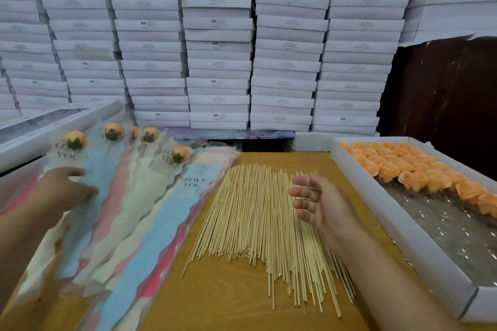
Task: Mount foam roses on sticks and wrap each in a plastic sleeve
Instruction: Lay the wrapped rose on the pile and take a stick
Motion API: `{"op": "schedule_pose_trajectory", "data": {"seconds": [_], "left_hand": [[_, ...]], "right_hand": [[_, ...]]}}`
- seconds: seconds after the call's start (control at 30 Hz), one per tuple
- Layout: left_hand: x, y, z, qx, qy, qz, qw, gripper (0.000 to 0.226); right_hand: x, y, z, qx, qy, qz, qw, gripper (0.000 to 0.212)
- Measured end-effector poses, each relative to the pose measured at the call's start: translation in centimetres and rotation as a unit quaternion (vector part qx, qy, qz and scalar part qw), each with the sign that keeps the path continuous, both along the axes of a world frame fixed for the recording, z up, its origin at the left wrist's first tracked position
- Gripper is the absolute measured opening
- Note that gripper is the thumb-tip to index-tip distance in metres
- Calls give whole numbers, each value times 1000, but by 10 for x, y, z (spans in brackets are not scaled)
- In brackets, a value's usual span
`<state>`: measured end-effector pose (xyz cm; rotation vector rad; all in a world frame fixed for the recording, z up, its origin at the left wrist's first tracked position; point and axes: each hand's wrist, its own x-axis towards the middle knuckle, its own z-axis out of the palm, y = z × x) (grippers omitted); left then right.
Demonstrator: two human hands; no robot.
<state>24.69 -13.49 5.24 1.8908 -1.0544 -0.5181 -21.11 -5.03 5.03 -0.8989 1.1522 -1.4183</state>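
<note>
Sticks (258, 220) lie lengthwise just under the right hand (320, 204), its fingers (301, 192) relaxed, empty; left hand (63, 188) presses the sleeves (172, 212).

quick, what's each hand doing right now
Left hand: open, fingers resting on the wrapped roses.
Right hand: open, holding nothing, above the sticks.

Sleeves (172, 212) left, sticks (258, 223) centre, roses (419, 172) in tray (403, 226) right — boxes (217, 43) behind.
</note>
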Motion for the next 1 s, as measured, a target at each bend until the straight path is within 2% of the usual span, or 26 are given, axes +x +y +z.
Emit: {"op": "schedule_pose_trajectory", "data": {"seconds": [0.1,0.2,0.33,0.43,0.6,1.0], "left_hand": [[7,0,-7,-25,-32,21,999,59],[25,-8,-22,-8,-88,22,996,50],[13,6,-33,-34,-105,32,993,66],[0,20,-33,-24,-188,37,981,61],[-6,25,-32,-25,-246,21,969,52],[-11,31,-35,-66,-263,29,962,47]], "right_hand": [[0,1,0,0,2,0,1000,37],[0,1,0,0,4,0,1000,36],[0,0,0,-2,3,1,1000,35],[0,-1,-1,-3,3,1,1000,34],[1,-2,-2,-5,4,3,1000,33],[0,-2,-4,-14,8,13,1000,33]]}}
